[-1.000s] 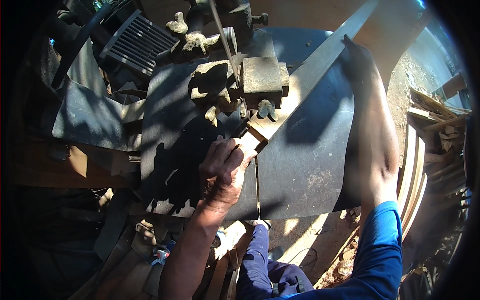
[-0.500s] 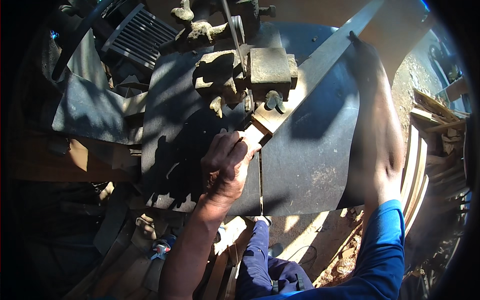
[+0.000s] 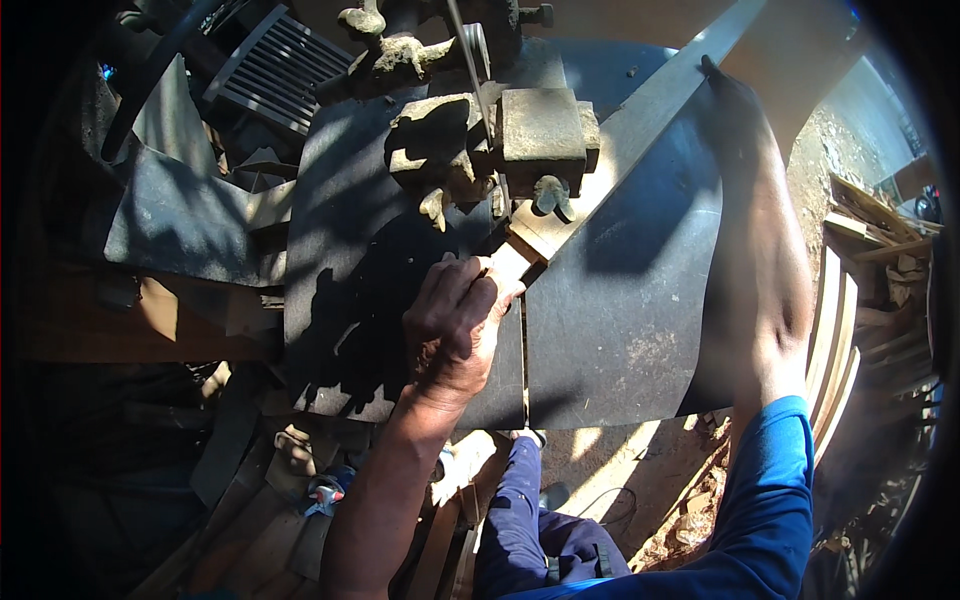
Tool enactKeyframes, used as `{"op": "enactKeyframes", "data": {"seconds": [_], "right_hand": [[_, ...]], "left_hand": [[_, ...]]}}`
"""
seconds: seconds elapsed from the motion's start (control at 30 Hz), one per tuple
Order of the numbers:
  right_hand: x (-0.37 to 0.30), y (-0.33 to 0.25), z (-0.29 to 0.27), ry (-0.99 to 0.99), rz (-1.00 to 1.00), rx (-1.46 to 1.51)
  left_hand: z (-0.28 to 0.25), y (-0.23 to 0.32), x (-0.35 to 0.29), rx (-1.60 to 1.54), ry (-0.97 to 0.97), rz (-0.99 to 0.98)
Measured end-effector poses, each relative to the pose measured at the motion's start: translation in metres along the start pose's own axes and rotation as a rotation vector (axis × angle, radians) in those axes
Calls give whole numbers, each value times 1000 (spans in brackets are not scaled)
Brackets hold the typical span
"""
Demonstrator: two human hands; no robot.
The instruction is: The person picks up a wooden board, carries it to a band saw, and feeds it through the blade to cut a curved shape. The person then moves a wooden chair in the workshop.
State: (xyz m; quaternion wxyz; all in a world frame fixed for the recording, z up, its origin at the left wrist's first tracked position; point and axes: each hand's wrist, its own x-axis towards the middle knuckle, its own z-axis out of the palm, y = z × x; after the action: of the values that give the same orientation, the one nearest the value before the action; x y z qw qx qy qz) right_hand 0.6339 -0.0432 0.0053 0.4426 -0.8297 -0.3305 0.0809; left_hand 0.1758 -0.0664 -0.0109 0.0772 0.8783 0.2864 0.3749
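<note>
A long pale wooden board [image 3: 640,130] lies slantwise across the dark metal table [image 3: 620,340] of a band saw, from near the middle toward the far right. My left hand [image 3: 455,320] is closed around its near end, just in front of the thin saw blade [image 3: 504,188]. A cut runs across the wood close to my fingers. At the far right, my right hand [image 3: 735,100] holds the board's edge, thumb on top; its other fingers are hidden in shade. Blocky, dusty blade guides [image 3: 543,135] with wing screws [image 3: 552,197] hang just above the board.
A slotted metal grille [image 3: 278,65] and a bent grey sheet [image 3: 180,220] stand at the left. Stacked wood strips [image 3: 830,340] lie at the right beside my arm. Wood scraps [image 3: 690,530] litter the floor near my legs. A narrow slot [image 3: 524,360] splits the table's front.
</note>
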Motion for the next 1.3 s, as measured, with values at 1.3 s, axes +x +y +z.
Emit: {"op": "enactKeyframes", "data": {"seconds": [1.3], "right_hand": [[-4,16,-7,18,-296,60]], "left_hand": [[6,-7,-3,-62,-25,-21]]}}
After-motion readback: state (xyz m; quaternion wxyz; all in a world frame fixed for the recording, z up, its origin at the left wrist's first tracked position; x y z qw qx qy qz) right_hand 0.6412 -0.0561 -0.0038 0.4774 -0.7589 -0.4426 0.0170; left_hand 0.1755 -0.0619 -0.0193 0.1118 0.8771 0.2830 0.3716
